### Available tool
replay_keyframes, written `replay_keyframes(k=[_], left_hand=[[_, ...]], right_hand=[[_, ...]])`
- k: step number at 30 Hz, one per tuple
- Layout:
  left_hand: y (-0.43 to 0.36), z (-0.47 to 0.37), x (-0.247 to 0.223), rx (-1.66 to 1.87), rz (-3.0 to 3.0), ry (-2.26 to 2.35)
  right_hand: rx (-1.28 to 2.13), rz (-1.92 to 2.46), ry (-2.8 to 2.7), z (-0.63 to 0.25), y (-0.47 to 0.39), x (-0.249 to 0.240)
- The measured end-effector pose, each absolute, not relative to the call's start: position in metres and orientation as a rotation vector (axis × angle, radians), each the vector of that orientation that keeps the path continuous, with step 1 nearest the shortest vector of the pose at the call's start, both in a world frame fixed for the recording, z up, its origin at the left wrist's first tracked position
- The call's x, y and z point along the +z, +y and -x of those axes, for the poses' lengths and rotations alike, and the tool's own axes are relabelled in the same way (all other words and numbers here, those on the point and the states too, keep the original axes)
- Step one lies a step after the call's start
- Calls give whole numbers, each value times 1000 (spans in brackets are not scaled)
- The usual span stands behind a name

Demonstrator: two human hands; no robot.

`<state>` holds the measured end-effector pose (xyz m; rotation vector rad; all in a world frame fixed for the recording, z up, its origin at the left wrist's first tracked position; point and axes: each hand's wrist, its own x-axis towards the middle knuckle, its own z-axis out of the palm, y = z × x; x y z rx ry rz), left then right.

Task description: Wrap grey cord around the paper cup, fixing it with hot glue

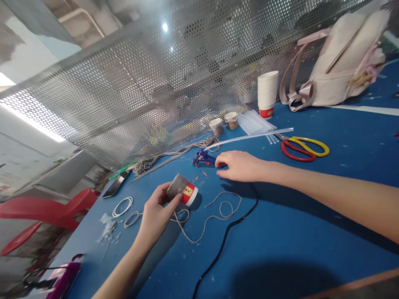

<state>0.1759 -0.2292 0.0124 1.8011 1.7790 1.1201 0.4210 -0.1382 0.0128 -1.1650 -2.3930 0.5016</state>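
My left hand (pixel 160 211) is closed around a small paper cup (pixel 188 193), tilted on its side just above the table. Grey cord covers part of the cup, and its red and white end shows on the right. A loose tail of grey cord (pixel 204 228) curls over the table below it. To the right, my right hand (pixel 238 166) has its fingers curled on the handle of a blue hot glue gun (pixel 202 157). A long clear glue stick (pixel 249 137) sticks out of the gun's back. The grip itself is partly hidden by the fingers.
Red-and-yellow-handled scissors (pixel 307 148) lie at right, near a stack of paper cups (pixel 267 93) and a pale backpack (pixel 339 62). Two small wrapped cups (pixel 231 120) stand by the perforated metal screen (pixel 140 83). A black cable (pixel 222 245) crosses the blue table (pixel 274 232).
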Motion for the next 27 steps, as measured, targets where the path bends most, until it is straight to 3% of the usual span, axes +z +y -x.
replay_keyframes(k=[6,13,18,22,27], left_hand=[[-224,-174,9,1152,-1753,1777],[-216,-166,-1,1152,-1663,1715],[-213,-162,-3,1177,-1593,1662],[-215,-165,1,1212,-1556,1644],[-220,-173,3,1182,-1597,1646]], right_hand=[[709,1223,-2255,-402,-77,0],[738,1174,-2229,-367,-71,-12],[726,1153,-2153,-376,-94,-4],[1065,977,-1948,-391,-137,6],[1165,1011,-1971,-405,-186,-3]])
